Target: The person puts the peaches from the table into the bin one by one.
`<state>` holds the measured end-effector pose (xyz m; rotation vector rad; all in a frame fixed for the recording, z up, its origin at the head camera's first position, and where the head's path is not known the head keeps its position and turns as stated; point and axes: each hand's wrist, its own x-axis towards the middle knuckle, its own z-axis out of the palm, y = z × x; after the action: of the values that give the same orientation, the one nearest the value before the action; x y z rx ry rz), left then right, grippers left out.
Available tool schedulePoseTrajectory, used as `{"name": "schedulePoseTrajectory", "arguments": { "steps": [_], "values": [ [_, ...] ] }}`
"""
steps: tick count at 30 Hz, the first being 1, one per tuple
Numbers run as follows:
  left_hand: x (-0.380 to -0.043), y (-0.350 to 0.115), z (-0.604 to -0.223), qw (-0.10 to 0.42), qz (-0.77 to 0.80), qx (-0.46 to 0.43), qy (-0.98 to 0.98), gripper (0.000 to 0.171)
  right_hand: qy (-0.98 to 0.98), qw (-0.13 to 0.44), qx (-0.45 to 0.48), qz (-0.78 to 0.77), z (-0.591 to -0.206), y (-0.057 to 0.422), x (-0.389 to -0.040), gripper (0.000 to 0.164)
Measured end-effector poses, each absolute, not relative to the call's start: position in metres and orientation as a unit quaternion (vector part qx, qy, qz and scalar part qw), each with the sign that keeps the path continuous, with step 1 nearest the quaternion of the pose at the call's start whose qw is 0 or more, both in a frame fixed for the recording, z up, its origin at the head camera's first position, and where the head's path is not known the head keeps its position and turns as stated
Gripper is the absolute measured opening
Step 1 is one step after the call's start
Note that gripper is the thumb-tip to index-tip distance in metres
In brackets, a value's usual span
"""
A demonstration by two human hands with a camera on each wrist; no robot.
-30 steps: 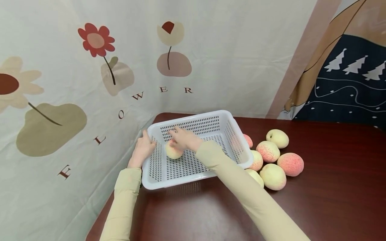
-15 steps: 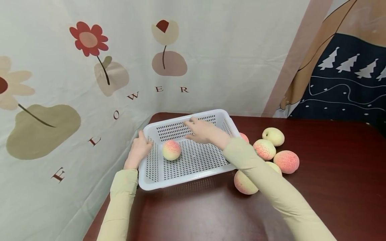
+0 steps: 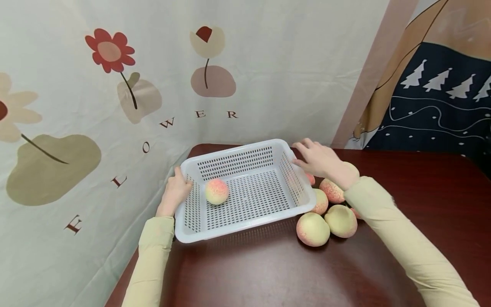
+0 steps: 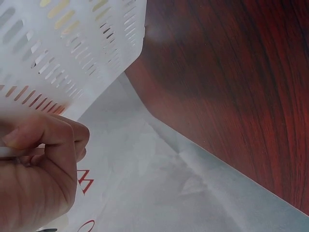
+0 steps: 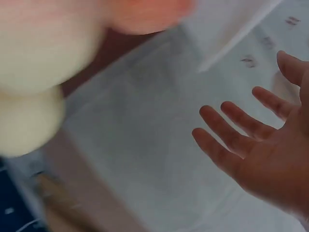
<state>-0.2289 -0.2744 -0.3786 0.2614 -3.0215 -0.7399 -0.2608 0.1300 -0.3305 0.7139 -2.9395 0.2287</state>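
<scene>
A white perforated plastic basket (image 3: 245,224) stands on the table, with one pink and yellow peach (image 3: 216,191) inside near its left end. My left hand (image 3: 175,192) grips the basket's left rim; in the left wrist view the fingers (image 4: 53,140) are curled round that rim. Over the basket's right end my right hand (image 3: 320,160) is spread, holding nothing. The right wrist view shows its fingers (image 5: 227,135) extended and apart. Several peaches (image 3: 313,229) lie to the right of the basket, some partly hidden behind the right hand and forearm.
The dark red wooden table (image 3: 245,273) reaches to a pale cloth backdrop (image 3: 276,85) at the back and left. A dark blue printed panel (image 3: 441,102) hangs at the back right.
My right hand has left the peach inside the basket and moved right, across the basket's right rim towards the peaches outside. The left hand stays on the rim. One peach outside has shifted nearer the front.
</scene>
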Motion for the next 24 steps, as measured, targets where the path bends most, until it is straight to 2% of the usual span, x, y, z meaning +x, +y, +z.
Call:
{"name": "schedulePoseTrajectory", "arguments": {
  "steps": [3,8,16,24],
  "values": [
    [-0.229,-0.275,-0.38,0.01,-0.238,0.08,-0.968,0.063,-0.976,0.042,0.203,0.072,-0.344,0.161,-0.263,0.051],
    [-0.23,-0.276,-0.381,0.013,-0.237,0.075,-0.969,0.061,-0.987,-0.025,0.14,0.071,-0.364,0.205,-0.269,0.058],
    [-0.228,-0.276,-0.38,0.017,-0.236,0.076,-0.969,0.061,-0.978,-0.12,0.098,0.138,-0.389,0.242,-0.278,0.065],
    [-0.226,-0.274,-0.378,0.006,-0.235,0.089,-0.968,0.064,-0.972,-0.13,0.096,0.173,-0.4,0.247,-0.284,0.069]
  ]
}}
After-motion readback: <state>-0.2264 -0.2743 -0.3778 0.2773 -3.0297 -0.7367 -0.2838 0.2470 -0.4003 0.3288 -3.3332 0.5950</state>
